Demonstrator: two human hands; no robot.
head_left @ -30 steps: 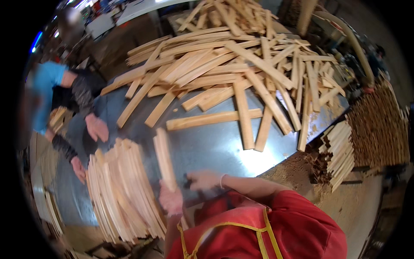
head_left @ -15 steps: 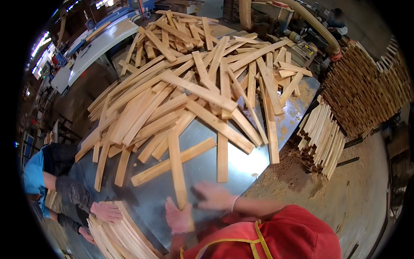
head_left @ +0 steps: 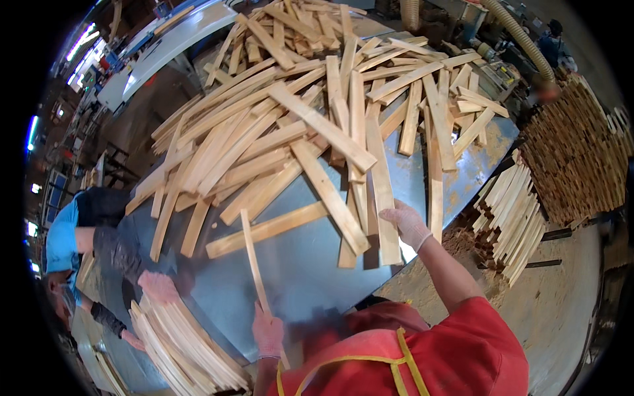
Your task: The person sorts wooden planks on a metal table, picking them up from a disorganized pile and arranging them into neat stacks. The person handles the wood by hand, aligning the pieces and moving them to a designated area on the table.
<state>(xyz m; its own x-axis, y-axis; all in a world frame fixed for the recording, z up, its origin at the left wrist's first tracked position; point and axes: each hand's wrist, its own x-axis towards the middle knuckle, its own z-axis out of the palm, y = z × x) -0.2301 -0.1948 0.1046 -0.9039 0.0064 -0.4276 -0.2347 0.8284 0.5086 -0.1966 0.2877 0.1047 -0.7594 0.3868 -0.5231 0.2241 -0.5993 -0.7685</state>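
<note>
My left hand point(head_left: 267, 332), in a pale pink glove, is closed around the lower part of a narrow wooden slat point(head_left: 253, 259), which stands up edge-on to me at the near side of the metal table. Farther right, my gloved right hand point(head_left: 405, 223) grips the near end of a long light wooden board point(head_left: 381, 178). That board's far end still lies among the heap of wooden slats point(head_left: 244, 145). Between my hands a loose slat point(head_left: 330, 204) slants over another slat point(head_left: 267, 229) on the tabletop.
At the left a co-worker in a blue shirt point(head_left: 63, 234) rests a gloved hand point(head_left: 158, 288) on a bundle of slats point(head_left: 188, 346). The metal table point(head_left: 297, 280) bears the heap. Stacked wood point(head_left: 574, 152) and a smaller slat pile point(head_left: 512, 221) stand right, beyond the table edge.
My right hand has moved right and away from me, and now grips a board. My left hand has turned its slat edge-on. The co-worker's hand has shifted slightly on the bundle.
</note>
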